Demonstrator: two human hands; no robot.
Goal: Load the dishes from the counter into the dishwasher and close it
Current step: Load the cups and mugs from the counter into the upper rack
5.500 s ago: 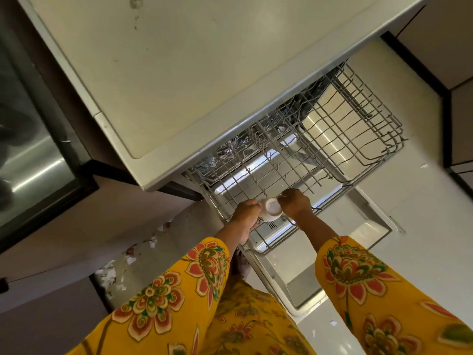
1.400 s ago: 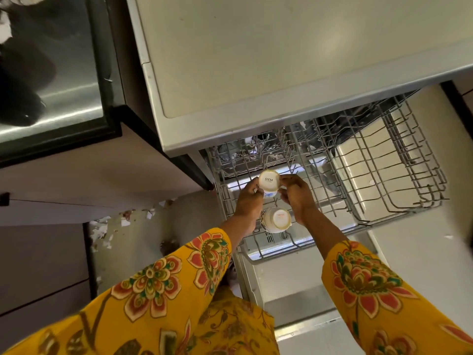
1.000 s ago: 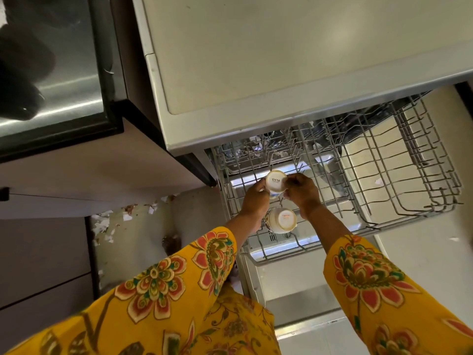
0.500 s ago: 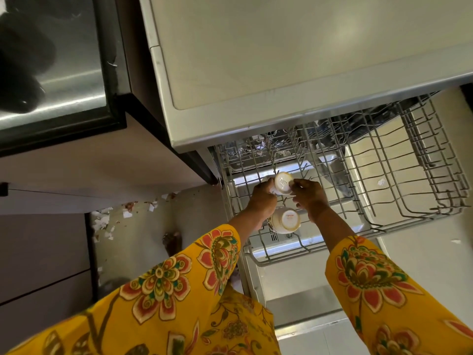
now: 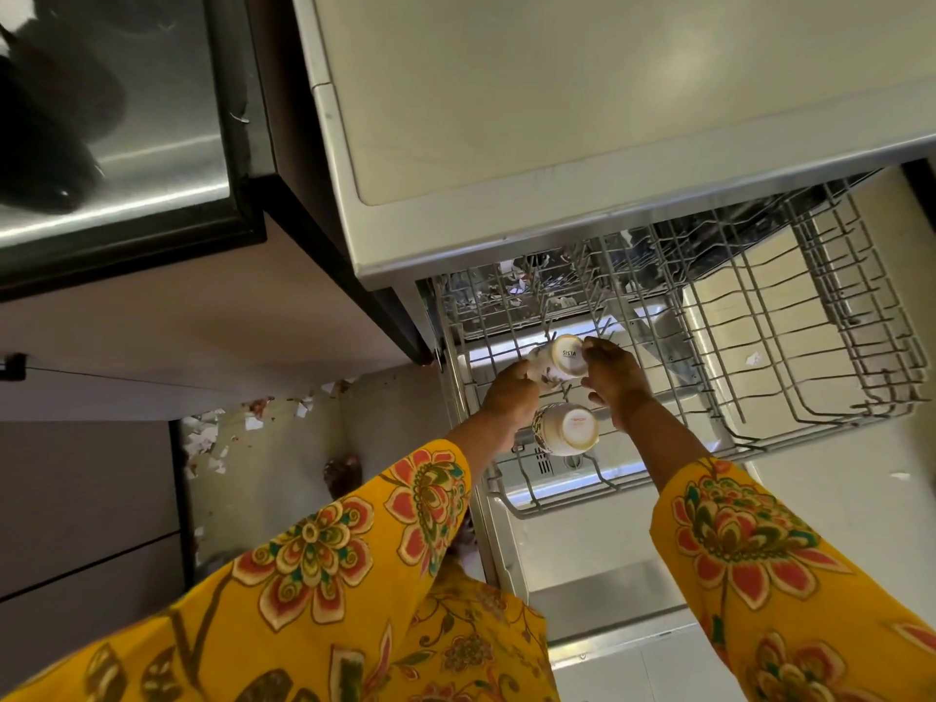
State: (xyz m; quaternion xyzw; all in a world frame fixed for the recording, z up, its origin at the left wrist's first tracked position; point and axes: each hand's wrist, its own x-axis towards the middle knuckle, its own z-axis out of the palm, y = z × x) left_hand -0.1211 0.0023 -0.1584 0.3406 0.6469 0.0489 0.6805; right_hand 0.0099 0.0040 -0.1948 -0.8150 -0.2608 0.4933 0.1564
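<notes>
A pulled-out wire dishwasher rack (image 5: 749,377) juts from under the counter. One patterned white cup (image 5: 566,429) stands upside down at the rack's near left. Just beyond it a second cup (image 5: 559,358), base towards me, is held tilted over the rack between both hands. My left hand (image 5: 509,395) grips its body from the left. My right hand (image 5: 610,380) holds its base rim from the right with curled fingers.
The pale counter top (image 5: 582,103) overhangs the rack's far part. The open dishwasher door (image 5: 587,575) lies below the rack. A steel sink (image 5: 116,159) is at upper left. Paper scraps (image 5: 212,438) litter the floor left of the dishwasher. My yellow floral sleeves fill the foreground.
Since 5.5 s ago one cup has been set upside down in the rack. The second cup has moved a little farther in and tilted more on its side, both hands still on it.
</notes>
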